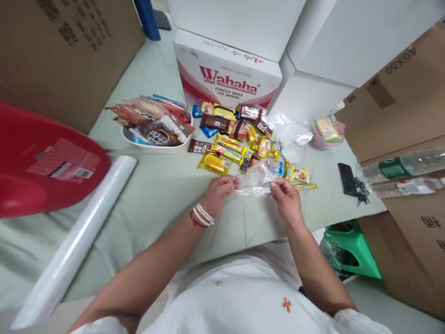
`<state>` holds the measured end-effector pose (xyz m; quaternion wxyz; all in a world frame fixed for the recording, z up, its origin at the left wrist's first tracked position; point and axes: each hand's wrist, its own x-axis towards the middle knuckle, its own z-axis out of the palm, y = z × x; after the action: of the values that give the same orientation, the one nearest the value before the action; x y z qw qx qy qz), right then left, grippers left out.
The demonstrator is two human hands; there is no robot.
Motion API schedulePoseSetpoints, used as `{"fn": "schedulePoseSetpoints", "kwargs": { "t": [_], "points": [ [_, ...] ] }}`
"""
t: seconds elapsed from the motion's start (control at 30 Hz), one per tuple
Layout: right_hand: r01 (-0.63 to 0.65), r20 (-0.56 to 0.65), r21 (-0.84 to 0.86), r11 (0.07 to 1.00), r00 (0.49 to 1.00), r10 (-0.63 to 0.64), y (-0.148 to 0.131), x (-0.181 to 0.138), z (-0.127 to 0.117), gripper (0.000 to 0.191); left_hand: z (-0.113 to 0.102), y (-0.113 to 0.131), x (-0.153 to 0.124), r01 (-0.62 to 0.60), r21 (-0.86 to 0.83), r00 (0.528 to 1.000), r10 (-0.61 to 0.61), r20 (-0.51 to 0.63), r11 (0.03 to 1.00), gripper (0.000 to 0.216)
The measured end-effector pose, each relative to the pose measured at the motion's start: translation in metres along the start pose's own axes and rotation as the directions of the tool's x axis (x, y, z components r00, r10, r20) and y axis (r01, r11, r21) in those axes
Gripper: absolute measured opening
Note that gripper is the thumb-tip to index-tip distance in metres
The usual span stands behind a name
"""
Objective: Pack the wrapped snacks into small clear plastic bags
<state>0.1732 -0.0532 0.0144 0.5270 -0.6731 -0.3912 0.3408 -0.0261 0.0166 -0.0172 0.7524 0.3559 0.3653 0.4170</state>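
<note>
Between my two hands a clear plastic bag (255, 182) is stretched sideways, its near edge pulled straight. My left hand (221, 189) pinches the bag's left corner, fingers closed. At the other corner my right hand (285, 197) grips the edge between thumb and fingers. Just beyond the bag lies a pile of wrapped snacks, with a yellow packet (214, 163), a brown bar (214, 122) and a small yellow cookie packet (297, 173) among them. Some snacks show through or behind the bag; I cannot tell whether any are inside it.
A white bowl (156, 147) full of packaged food stands left of the pile. A Wahaha carton (229, 76) is behind. Crumpled clear bags (290, 130) and a pink container (328, 132) lie right. A plastic roll (76, 241), red stool (52, 162), phone (346, 178) and bottles (406, 166) flank the table.
</note>
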Motion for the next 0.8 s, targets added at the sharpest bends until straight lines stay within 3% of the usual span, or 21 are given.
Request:
{"fn": "schedulePoseSetpoints", "kwargs": {
  "t": [0.07, 0.17, 0.27, 0.33, 0.4, 0.5, 0.6, 0.7, 0.8],
  "points": [
    [0.022, 0.012, 0.019, 1.0, 1.0, -0.022, 0.003, -0.006, -0.004, 0.028, 0.0, 0.003, 0.0, 0.027, -0.061, 1.0, -0.027, 0.0, 0.998, 0.014],
    [0.111, 0.095, -0.06, 0.992, 0.99, -0.105, 0.003, -0.013, -0.005, 0.023, 0.002, 0.007, -0.001, 0.031, -0.104, 0.999, -0.032, -0.006, 0.994, 0.038],
    [0.233, 0.18, -0.206, 0.95, 0.964, -0.198, 0.0, -0.018, -0.003, 0.019, 0.004, 0.004, -0.001, 0.012, 0.077, 1.0, -0.012, 0.003, 0.997, 0.048],
    [0.313, 0.221, -0.276, 0.909, 0.941, -0.257, -0.001, -0.023, -0.001, 0.018, 0.006, -0.002, -0.001, -0.03, 0.269, 1.0, 0.028, 0.01, 0.963, 0.04],
    [0.343, 0.233, -0.297, 0.891, 0.931, -0.28, 0.001, -0.03, -0.001, 0.017, 0.008, -0.008, -0.002, -0.048, 0.34, 0.998, 0.056, -0.014, 0.939, 0.034],
    [0.232, 0.199, -0.264, 0.936, 0.963, -0.183, 0.012, -0.044, -0.008, 0.021, 0.011, -0.012, -0.002, -0.025, 0.17, 0.993, 0.044, -0.112, 0.985, 0.036],
    [0.079, 0.274, -0.227, 0.971, 0.962, -0.014, 0.019, -0.052, -0.023, 0.029, 0.012, -0.01, -0.004, 0.01, 0.049, 0.988, -0.003, -0.156, 0.999, 0.039],
    [0.056, 0.321, -0.233, 0.971, 0.947, 0.022, 0.014, -0.045, -0.032, 0.037, 0.013, -0.008, -0.008, -0.015, 0.134, 0.998, 0.024, -0.066, 0.991, 0.043],
    [0.086, 0.32, -0.238, 0.967, 0.947, -0.006, 0.004, -0.026, -0.021, 0.045, 0.014, -0.008, -0.014, -0.075, 0.233, 0.996, 0.063, 0.06, 0.97, 0.046]
  ]
}}
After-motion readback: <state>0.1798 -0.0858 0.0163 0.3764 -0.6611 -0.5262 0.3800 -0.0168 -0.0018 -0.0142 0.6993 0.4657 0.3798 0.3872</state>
